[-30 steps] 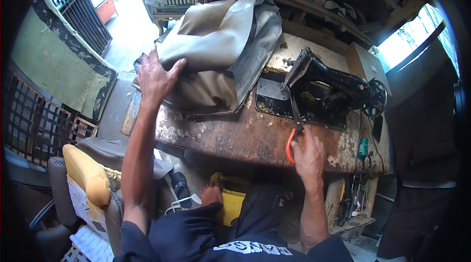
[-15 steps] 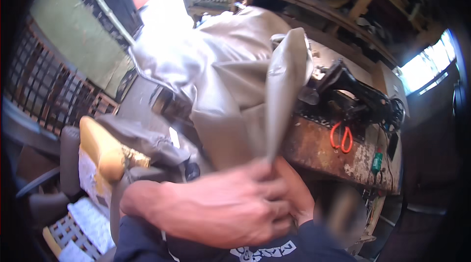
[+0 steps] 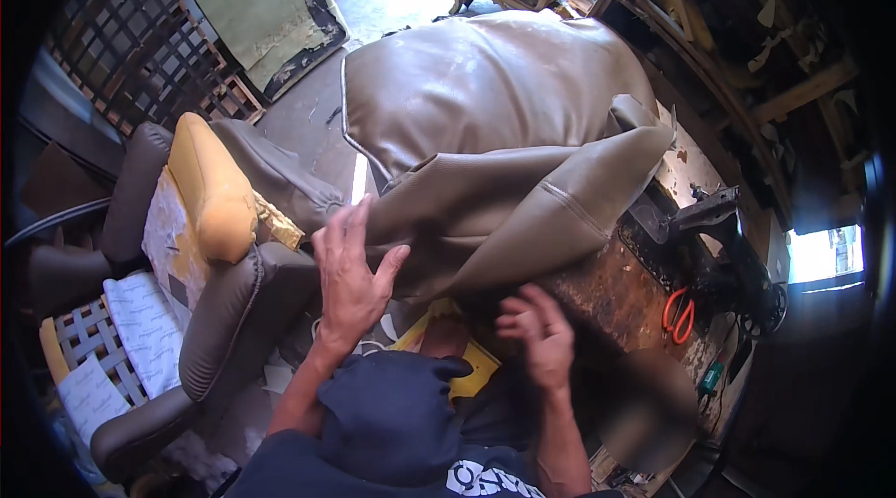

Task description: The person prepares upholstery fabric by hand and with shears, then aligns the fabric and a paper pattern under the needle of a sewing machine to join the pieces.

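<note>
So the big tan leatherette seat cover [image 3: 504,115] is draped across the rusty counter [image 3: 607,297], bulging up toward the far side with a folded, stitched flap hanging over the near edge. Left hand [image 3: 350,279] is flat and open, fingers spread, pressing against the near-left edge of the cover, so no real grip there, just the palm on it. Right hand [image 3: 537,335] sits just under the folded flap with fingers curled loosely; can't tell whether it's actually pinching any material. Off to the right on the counter there's a black sewing machine [image 3: 719,255], and orange-handled scissors [image 3: 679,314] lying just near of it. On the left sits a stripped brown armchair [image 3: 215,330] with yellow foam [image 3: 210,185] showing.
</note>
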`<state>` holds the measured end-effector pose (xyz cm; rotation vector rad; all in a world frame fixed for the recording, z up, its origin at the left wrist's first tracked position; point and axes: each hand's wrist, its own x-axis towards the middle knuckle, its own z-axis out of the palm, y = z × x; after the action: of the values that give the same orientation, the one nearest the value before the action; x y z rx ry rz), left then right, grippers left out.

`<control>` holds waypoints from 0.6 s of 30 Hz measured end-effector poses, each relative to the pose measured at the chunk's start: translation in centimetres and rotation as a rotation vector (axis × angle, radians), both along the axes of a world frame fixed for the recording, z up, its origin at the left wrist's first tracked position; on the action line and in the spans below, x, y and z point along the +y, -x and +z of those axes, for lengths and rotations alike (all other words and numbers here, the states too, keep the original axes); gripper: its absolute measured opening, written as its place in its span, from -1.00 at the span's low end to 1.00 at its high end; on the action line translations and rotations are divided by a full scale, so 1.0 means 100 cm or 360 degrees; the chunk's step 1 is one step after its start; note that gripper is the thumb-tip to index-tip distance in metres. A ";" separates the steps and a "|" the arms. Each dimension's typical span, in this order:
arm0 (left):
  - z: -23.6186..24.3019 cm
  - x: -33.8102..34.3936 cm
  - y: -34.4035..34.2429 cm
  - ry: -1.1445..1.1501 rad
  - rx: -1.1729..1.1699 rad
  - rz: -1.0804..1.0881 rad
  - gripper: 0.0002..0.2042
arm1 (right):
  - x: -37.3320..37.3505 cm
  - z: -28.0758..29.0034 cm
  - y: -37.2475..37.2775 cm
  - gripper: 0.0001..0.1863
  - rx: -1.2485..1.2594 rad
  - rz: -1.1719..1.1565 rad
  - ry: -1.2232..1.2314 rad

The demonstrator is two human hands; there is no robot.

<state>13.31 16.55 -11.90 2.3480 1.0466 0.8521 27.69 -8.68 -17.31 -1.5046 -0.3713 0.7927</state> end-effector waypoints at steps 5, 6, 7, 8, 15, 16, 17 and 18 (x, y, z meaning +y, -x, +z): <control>-0.007 0.009 -0.006 -0.0023 -0.0030 -0.0393 -0.88 | 0.047 0.065 -0.091 -0.31 -0.0509 -0.1049 0.0179; -0.005 0.009 -0.002 -0.0013 -0.0001 -0.0570 -0.87 | 0.047 0.057 -0.108 -0.31 -0.0505 -0.1049 0.0193; -0.001 0.009 0.003 -0.0009 0.0027 -0.0744 -0.86 | 0.045 0.049 -0.126 -0.35 -0.0402 -0.0872 0.0086; -0.001 0.009 0.008 0.0022 -0.0011 -0.0735 -0.85 | 0.044 0.045 -0.140 -0.39 -0.0295 -0.0685 -0.0037; 0.002 0.028 0.067 0.0150 0.0319 -0.0478 -0.79 | -0.054 0.034 -0.036 -0.42 0.0117 -0.0877 -0.0660; 0.007 0.033 0.070 0.0225 0.0404 -0.0506 -0.78 | -0.079 0.018 -0.017 -0.38 0.0250 -0.0878 -0.0547; 0.016 0.039 0.079 0.0401 0.0566 -0.0537 -0.72 | -0.100 -0.001 0.001 -0.34 0.0407 -0.0862 -0.0445; 0.018 0.047 0.086 0.0520 0.0540 -0.0609 -0.67 | -0.113 -0.015 0.023 -0.36 0.0509 -0.0865 -0.0302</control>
<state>4.76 21.20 -10.05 2.3362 0.7454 0.1323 25.42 -20.03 -18.85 -1.1929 0.1953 0.5298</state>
